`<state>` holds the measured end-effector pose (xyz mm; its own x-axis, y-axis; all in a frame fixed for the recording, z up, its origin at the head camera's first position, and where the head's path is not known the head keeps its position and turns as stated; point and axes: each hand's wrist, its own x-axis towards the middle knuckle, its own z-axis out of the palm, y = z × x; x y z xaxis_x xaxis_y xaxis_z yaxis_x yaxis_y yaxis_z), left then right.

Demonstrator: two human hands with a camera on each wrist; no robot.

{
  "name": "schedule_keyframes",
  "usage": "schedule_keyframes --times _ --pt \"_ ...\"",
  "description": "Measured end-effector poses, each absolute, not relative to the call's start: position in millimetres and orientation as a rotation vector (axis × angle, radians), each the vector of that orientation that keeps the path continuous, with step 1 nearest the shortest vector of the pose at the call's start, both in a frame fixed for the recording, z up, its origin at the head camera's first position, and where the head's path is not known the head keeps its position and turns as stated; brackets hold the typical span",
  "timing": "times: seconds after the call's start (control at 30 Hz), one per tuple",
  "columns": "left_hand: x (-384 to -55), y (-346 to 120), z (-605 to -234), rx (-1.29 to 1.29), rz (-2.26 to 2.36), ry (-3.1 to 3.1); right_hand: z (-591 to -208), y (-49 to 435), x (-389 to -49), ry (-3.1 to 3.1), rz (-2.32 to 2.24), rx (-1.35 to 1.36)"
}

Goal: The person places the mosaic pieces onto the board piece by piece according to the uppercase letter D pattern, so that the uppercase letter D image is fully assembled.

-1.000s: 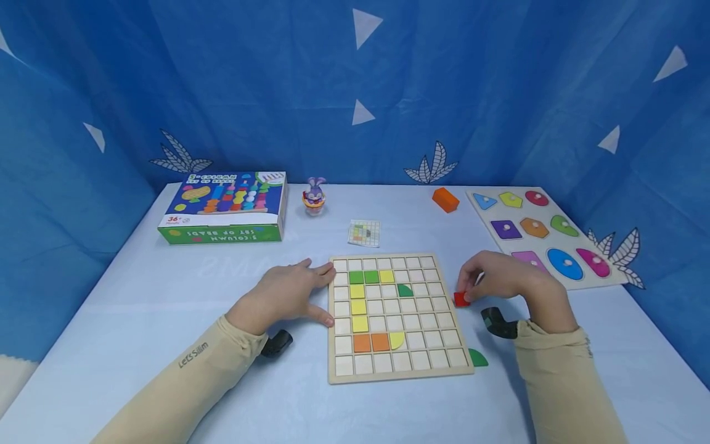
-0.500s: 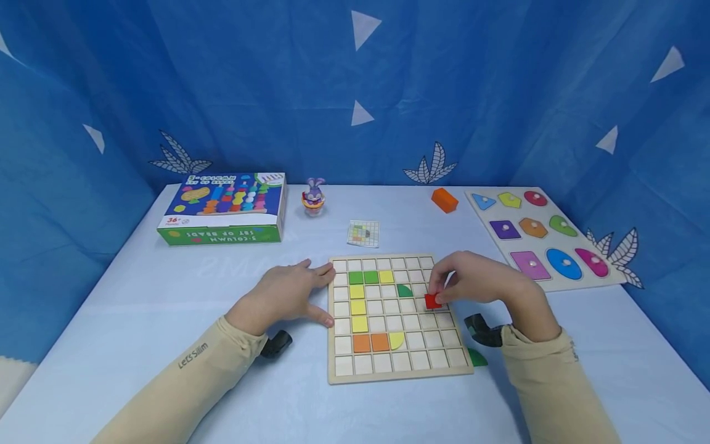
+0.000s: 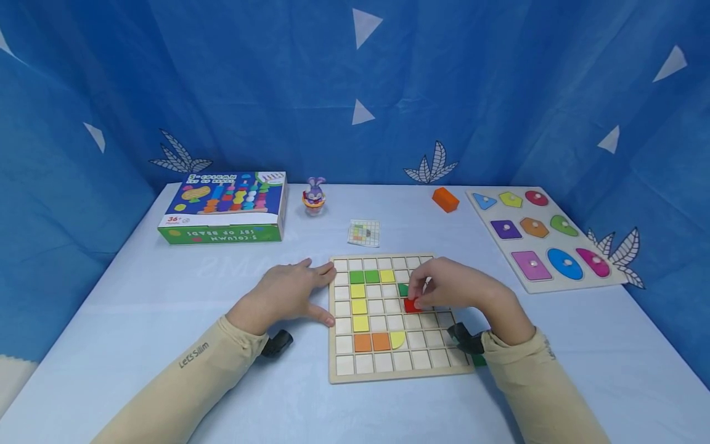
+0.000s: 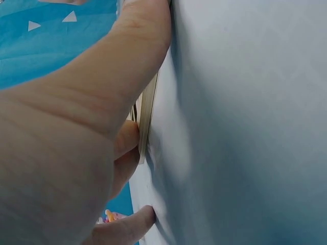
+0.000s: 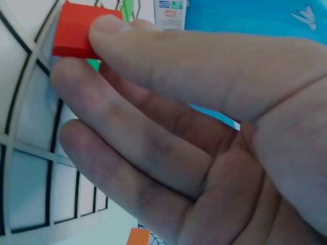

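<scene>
A wooden grid board (image 3: 383, 378) lies on the table. Green square tiles (image 3: 363, 277), yellow squares (image 3: 359, 306), two orange squares (image 3: 371, 342) and a yellow quarter-circle (image 3: 397, 340) fill some cells. My left hand (image 3: 283, 291) spreads along the board's left side, with thumb and fingertips at the edge (image 4: 146, 112). Between thumb and fingers, my right hand (image 3: 463, 285) pinches a red square tile (image 3: 412, 306) over the board, just below a green quarter-circle (image 3: 403, 290). In the right wrist view, the red tile (image 5: 76, 30) sits at the thumb tip.
Behind the board lies a small pattern card (image 3: 364, 233). Farther back stand a bead-set box (image 3: 222, 209), a rabbit figure (image 3: 314, 197) and an orange block (image 3: 445, 200). A shape puzzle (image 3: 554, 271) is at right. One green piece (image 3: 479, 360) lies beside the board, partly hidden.
My right hand has carried the red tile leftward from beside the board's right edge to below the green quarter-circle. My left hand stays in place.
</scene>
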<state>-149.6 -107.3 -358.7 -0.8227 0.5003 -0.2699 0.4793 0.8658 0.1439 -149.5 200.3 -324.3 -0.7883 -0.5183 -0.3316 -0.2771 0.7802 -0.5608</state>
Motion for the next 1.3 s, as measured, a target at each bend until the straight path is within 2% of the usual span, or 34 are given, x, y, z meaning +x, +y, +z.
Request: schedule_keyframes --times 0.83,1.1,1.3 --pt "-150 -107 -358 0.744 0.103 2.739 -333 192 -148 2.492 -0.618 -0.544" --pt "-150 -110 -359 0.722 0.107 2.737 -323 197 -148 2.49 -0.586 -0.54" --pt "-151 -110 -360 0.737 0.113 2.735 -304 208 -136 2.495 -0.515 -0.447"
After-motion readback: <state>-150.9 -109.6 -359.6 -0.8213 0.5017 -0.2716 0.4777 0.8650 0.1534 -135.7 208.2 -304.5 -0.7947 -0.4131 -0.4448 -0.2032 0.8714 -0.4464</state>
